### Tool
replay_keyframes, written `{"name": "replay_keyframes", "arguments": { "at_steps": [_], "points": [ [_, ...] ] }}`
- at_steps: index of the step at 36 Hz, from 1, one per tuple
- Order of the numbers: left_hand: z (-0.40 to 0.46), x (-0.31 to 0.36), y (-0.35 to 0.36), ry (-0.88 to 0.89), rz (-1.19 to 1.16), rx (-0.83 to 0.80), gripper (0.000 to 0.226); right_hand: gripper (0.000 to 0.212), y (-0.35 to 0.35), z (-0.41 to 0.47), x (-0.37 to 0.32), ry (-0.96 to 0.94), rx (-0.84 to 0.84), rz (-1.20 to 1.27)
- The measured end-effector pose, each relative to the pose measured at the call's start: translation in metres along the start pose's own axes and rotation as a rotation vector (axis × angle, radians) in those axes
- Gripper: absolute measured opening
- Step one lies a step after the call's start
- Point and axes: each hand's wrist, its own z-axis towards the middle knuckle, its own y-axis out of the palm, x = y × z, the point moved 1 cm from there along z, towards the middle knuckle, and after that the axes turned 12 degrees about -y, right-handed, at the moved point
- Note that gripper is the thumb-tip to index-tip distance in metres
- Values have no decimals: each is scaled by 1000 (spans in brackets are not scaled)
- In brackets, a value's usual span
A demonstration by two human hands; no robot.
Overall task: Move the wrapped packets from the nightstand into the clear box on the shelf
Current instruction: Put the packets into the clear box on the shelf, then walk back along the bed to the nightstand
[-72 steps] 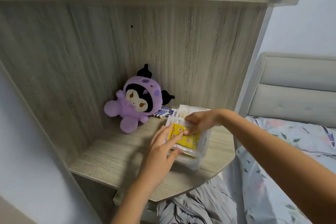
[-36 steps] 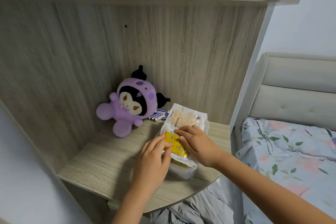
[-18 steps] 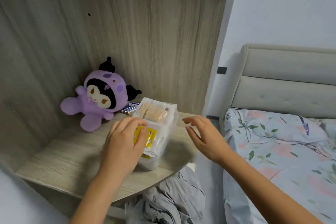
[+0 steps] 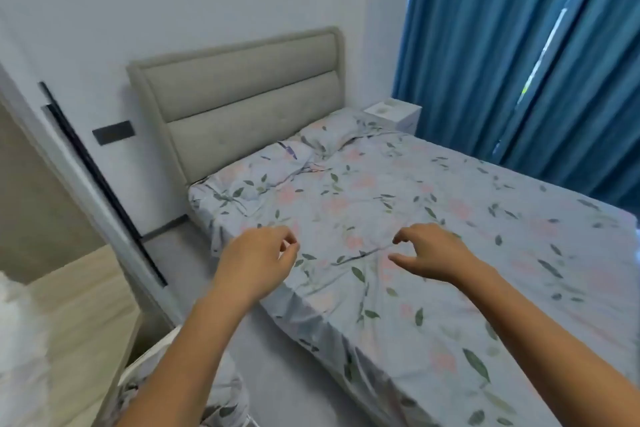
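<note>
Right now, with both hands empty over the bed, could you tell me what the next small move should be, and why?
Probably head toward the white nightstand beyond the bed: the left hand and right hand hold nothing, and something pale, perhaps packets, lies there.

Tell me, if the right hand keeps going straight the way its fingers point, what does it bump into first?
Probably the bed. The right hand holds nothing and its fingers point left and forward over the flowery sheet, with nothing between. Depth is hard to judge.

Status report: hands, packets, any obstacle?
Left hand and right hand empty, over bed. Packets, clear box not visible. Nightstand beyond bed.
</note>
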Motion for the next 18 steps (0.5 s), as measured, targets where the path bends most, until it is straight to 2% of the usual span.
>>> {"name": "replay_keyframes", "arguments": {
  "at_steps": [3,7,18],
  "points": [
    [-8,28,23,110,13,-157,32,52,12,-73,30,204,-60,17],
    [-31,67,51,273,36,-260,38,52,24,-172,44,431,-48,66],
    [-108,190,122,636,136,-513,47,50,49,-375,33,855,-25,177]
  ]
}}
